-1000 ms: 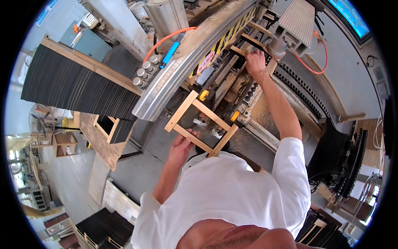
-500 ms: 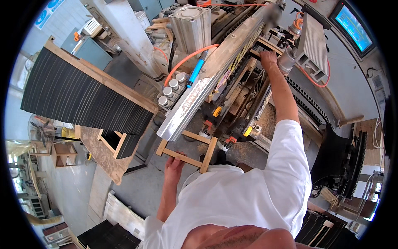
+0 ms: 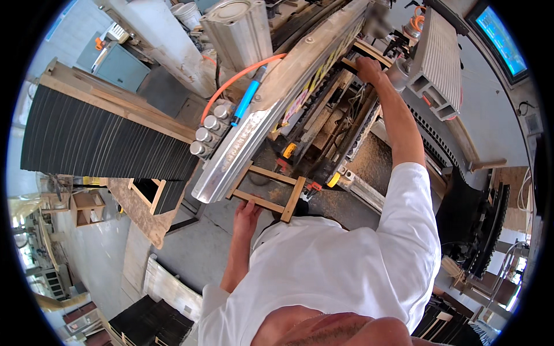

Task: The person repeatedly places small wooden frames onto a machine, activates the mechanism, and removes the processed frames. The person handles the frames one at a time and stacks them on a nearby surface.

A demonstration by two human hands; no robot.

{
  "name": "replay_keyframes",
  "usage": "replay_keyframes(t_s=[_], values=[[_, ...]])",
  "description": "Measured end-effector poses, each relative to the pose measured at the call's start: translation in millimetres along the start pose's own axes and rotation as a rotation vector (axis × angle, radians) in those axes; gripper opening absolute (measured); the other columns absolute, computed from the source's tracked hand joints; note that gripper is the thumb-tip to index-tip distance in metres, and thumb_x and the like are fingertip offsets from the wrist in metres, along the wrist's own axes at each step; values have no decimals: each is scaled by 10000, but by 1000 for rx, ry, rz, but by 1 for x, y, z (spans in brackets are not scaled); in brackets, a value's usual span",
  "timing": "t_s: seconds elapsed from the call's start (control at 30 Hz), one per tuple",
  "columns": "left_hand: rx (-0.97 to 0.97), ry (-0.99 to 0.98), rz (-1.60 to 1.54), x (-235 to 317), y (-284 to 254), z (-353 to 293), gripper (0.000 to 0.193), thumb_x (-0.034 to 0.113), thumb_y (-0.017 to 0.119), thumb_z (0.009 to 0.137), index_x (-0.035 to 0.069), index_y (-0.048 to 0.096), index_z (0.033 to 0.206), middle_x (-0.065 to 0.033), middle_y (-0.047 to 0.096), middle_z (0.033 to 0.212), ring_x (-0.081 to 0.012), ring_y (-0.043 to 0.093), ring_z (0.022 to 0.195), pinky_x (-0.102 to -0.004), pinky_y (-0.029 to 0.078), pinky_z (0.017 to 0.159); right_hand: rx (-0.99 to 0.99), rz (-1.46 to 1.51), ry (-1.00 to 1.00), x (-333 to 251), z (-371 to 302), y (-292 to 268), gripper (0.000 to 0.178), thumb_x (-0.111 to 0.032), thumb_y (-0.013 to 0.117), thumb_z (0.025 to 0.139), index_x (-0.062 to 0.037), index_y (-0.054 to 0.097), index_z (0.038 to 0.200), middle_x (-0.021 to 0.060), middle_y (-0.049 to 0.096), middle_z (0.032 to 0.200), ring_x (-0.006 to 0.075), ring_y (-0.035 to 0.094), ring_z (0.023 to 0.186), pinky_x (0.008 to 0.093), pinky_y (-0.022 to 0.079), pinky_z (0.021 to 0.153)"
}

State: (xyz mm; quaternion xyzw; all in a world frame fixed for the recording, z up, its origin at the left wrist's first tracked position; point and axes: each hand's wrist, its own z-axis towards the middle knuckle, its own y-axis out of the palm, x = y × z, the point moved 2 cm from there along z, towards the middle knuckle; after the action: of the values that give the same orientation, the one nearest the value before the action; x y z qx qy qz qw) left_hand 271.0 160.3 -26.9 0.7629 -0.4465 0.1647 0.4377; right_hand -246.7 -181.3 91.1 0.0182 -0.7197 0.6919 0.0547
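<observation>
Left hand (image 3: 247,214) near, low, fingers curled on the near rail of the wooden frame (image 3: 266,189), steadying it half under the long metal beam (image 3: 277,104), likely to keep it square. Right hand (image 3: 368,68) stretched far, closed over a wooden bar (image 3: 369,52) in the machine; finger detail unclear.

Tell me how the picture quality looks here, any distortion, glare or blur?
Head view: strong fisheye bending, so the long metal beam curves toward a black rim; bright daylight washes out the left edge; the white shirt reads bright but keeps its folds; the left hand and right hand are fairly sharp.
</observation>
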Motion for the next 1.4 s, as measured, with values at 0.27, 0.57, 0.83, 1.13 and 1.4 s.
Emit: replay_keyframes(t_s=[0.27, 0.57, 0.83, 1.13, 1.4], values=[[46, 45, 51, -19, 4, 5, 279, 174, 575, 936, 46, 529, 1179, -80, 606, 1185, -206, 589, 1064, -354, 450, 937, -115, -129, -4, -4, 9, -6, 259, -90, 716, 685, -50, 672, 938, 163, 682, 968, 349, 647, 968, 456, 527, 769], [224, 95, 26, -42, -3, -26, 334, 163, 534, 949, 3, 500, 1240, -109, 577, 1251, -222, 564, 1128, -383, 435, 986, -102, -233, -67, -14, 1, -24, 560, -181, 859, 602, -74, 596, 1084, 122, 670, 1059, 317, 631, 1041, 477, 510, 815], [363, 132, 45, -40, -16, -39, 392, 129, 527, 935, -25, 475, 1291, -112, 579, 1244, -232, 562, 1134, -371, 460, 951, -156, -267, 6, -1, 11, -15, 549, -231, 844, 595, -97, 583, 1059, 125, 674, 1071, 304, 642, 1043, 415, 545, 822], [552, 280, 109, -26, -51, -49, 357, 118, 529, 923, 3, 506, 1261, -92, 616, 1182, -212, 577, 1087, -388, 486, 907, -109, -288, -36, -9, -4, -26, 488, -202, 845, 593, -79, 621, 1009, 118, 687, 1042, 320, 653, 1006, 443, 526, 823], [684, 501, 123, 17, -165, -88, 330, 122, 514, 928, -12, 520, 1229, -101, 638, 1115, -219, 612, 1013, -400, 522, 864, -122, -296, 8, -29, -12, -37, 540, -204, 834, 620, -81, 615, 1098, 117, 677, 1095, 320, 638, 1043, 477, 507, 854]])
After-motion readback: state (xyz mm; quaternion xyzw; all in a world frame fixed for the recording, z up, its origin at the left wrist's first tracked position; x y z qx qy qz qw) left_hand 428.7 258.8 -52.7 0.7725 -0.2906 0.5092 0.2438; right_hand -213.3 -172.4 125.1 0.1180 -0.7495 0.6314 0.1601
